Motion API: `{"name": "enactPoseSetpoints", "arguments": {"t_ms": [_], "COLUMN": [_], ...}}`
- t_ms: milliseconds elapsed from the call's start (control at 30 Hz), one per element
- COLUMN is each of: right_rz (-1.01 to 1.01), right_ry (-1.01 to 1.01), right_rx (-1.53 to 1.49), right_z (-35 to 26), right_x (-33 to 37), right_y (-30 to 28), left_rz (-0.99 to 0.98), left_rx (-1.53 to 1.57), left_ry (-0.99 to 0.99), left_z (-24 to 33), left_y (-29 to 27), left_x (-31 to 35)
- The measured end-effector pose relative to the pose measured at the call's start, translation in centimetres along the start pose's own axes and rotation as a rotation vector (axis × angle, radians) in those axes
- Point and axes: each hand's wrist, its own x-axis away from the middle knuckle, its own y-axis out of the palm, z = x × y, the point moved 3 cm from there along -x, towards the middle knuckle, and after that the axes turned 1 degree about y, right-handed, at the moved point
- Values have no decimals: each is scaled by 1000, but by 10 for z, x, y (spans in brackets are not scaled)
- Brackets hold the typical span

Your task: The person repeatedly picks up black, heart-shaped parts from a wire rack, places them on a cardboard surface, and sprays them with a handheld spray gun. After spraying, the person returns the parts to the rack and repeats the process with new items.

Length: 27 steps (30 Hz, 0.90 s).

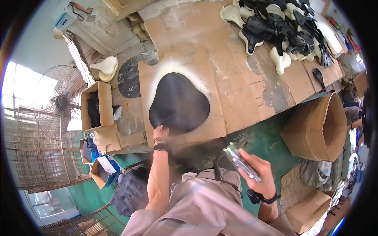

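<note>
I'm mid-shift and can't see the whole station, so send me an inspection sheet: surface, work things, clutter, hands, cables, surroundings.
Surface: cardboard sheeting, stained and patched, with a pale halo around the black piece.
Work things: black piece lies flat, rounded-triangular; metallic hand tool with a green part.
Clutter: heaped black and cream saddles at the far right; small carton with dark contents at left.
Hands: left hand touches the piece's near edge, grip unclear; right hand holds the tool off the table.
Cables: dark strand below the tool, possibly a hose; route unclear.
Surroundings: caged fan left; large carton right.
</note>
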Motion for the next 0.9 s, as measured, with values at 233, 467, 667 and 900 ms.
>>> {"name": "enactPoseSetpoints", "arguments": {"t_ms": [233,467,667,900], "right_rz": [-445,-228,-472,-464], "right_ry": [19,348,612,552], "right_rx": [19,-172,-286,-119], "right_z": [107,221,203,197], "right_x": [-94,-213,-228,-225], "right_y": [109,199,189,205], "left_rz": [-425,-588,-783,-780], "left_rx": [91,368,660,906], "left_ry": [-2,165,442,827], "left_z": [37,110,236,305], "left_y": [136,238,220,62], "left_x": [98,133,189,248]}}
